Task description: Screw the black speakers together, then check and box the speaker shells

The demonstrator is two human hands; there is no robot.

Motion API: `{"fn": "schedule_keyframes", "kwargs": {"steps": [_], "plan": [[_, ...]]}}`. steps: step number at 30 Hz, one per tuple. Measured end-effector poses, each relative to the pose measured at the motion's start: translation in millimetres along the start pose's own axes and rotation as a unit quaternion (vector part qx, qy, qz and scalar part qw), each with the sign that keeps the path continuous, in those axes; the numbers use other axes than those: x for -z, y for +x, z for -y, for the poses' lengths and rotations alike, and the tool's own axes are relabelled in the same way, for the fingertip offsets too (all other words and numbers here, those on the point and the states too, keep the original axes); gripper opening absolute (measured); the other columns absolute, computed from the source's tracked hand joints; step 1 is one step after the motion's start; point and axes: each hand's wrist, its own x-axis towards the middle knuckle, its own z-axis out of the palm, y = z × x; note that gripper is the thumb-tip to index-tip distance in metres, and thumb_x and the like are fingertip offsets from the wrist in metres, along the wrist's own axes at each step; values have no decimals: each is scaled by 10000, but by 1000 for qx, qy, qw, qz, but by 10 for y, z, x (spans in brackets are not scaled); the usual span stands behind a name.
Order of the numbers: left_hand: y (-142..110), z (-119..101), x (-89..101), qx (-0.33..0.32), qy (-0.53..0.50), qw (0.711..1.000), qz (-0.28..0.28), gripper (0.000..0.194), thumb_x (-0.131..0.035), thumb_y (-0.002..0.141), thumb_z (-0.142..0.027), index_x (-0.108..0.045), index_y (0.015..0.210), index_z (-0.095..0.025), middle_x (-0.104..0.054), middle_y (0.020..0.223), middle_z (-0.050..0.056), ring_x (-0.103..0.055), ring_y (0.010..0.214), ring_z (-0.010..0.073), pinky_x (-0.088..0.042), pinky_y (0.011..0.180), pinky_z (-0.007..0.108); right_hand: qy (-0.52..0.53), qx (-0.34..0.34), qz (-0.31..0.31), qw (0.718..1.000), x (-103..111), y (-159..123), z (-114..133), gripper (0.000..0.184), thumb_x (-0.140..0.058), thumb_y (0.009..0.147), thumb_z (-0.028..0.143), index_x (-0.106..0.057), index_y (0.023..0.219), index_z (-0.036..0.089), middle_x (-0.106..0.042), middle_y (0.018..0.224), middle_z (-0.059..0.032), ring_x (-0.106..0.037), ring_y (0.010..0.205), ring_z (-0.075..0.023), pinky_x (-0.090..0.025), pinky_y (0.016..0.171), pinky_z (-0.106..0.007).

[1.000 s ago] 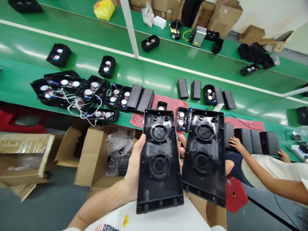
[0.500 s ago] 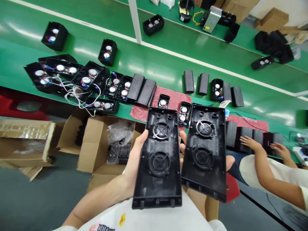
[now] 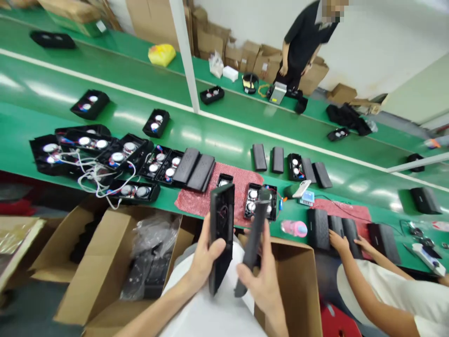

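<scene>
My left hand [image 3: 206, 252] is closed round a black speaker cover [image 3: 221, 234], held upright with its hollow inner side turned to the right. Another black speaker cover [image 3: 254, 243] stands nearly edge-on, blurred, with my right hand [image 3: 264, 278] gripping it. A gap separates the two covers, which hang over my lap. Just beyond them, an open speaker housing [image 3: 251, 199] with white-backed drivers and wires rests on pink bubble wrap [image 3: 189, 202]. Part of a smaller open housing [image 3: 224, 179] shows behind the left cover.
Several open speaker housings [image 3: 121, 152] and tangled white cables [image 3: 91, 175] cover the bench at left. Cardboard boxes [image 3: 93, 262] stand below the edge; another box [image 3: 298, 281] is by my right arm. A pink bottle [image 3: 294, 228] lies near a co-worker's hands [image 3: 345, 243].
Both covers have turned from facing me with their inner sides to nearly edge-on. My right hand has come into fuller view. The camera view has tilted up, showing a person across the room.
</scene>
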Motion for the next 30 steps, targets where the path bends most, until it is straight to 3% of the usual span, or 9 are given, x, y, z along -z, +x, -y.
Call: {"fn": "schedule_keyframes", "kwargs": {"steps": [3,9,14,17,20,23,25,28,30], "plan": [[222,235,-7,-59,97,993,12,1085,-844,762,-693,-385,1637,-247,-387,1740,114,-243,1651,385,-246,1353,459,-18,37,8,999,-149,217,-38,1094,-816,869,494,-155,1732,369,-339,1732,-4,-348,1606,-333,-375,1316,-510],[576,519,88,-37,146,988,-24,1184,-771,742,-804,-302,1683,-260,-220,1809,96,-133,1677,388,-114,1384,455,17,42,58,997,-94,503,-315,1080,-760,859,378,-133,1737,352,-346,1728,-9,-333,1614,-303,-328,1338,-482],[766,617,-8,-61,119,991,1,1060,-685,829,-813,-332,1686,-298,-287,1792,48,-114,1683,360,-156,1380,418,44,23,69,996,-12,713,-436,1114,-804,812,390,-183,1735,336,-362,1720,-40,-341,1605,-344,-365,1313,-498],[980,668,-66,-52,86,995,13,956,-535,943,-799,-252,1713,-310,-228,1811,47,-148,1682,319,-150,1378,403,88,0,66,994,-90,867,-577,1226,-886,744,415,-161,1731,376,-374,1715,-46,-416,1568,-346,-454,1247,-493],[1312,672,-92,-38,114,992,36,982,-512,960,-793,-187,1730,-278,-132,1828,85,-126,1686,306,-124,1377,401,140,-27,73,987,-110,1217,-696,1174,-852,791,515,-168,1728,338,-355,1723,-69,-453,1549,-299,-455,1238,-452],[1613,676,-46,-54,202,978,14,961,-552,954,-773,-273,1710,-249,-158,1822,111,-90,1691,308,-80,1379,423,43,-27,72,996,25,2055,-721,1095,-735,861,617,-176,1723,239,-393,1695,-113,-520,1491,-282,-452,1233,-421],[1694,745,99,-68,244,967,-39,869,-588,959,-728,-386,1661,-257,-280,1789,116,-179,1678,312,-114,1377,441,-176,-57,43,982,137,2899,-713,1070,-666,905,617,-113,1731,221,-453,1650,-116,-546,1451,-271,-475,1200,-396],[1553,977,570,-46,254,958,-129,698,-645,911,-723,-599,1487,-331,-532,1650,76,-411,1585,341,-266,1347,473,-308,-114,-3,945,176,4239,-746,1031,-663,940,519,-84,1734,205,-431,1630,-193,-517,1445,-345,-425,1210,-491],[1307,1160,990,-3,245,950,-192,667,-705,780,-815,-725,1281,-375,-693,1472,51,-525,1494,406,-370,1298,531,-356,-144,-27,923,91,4921,-856,1004,-676,953,485,-112,1728,187,-398,1622,-240,-485,1447,-388,-401,1203,-552]]}}
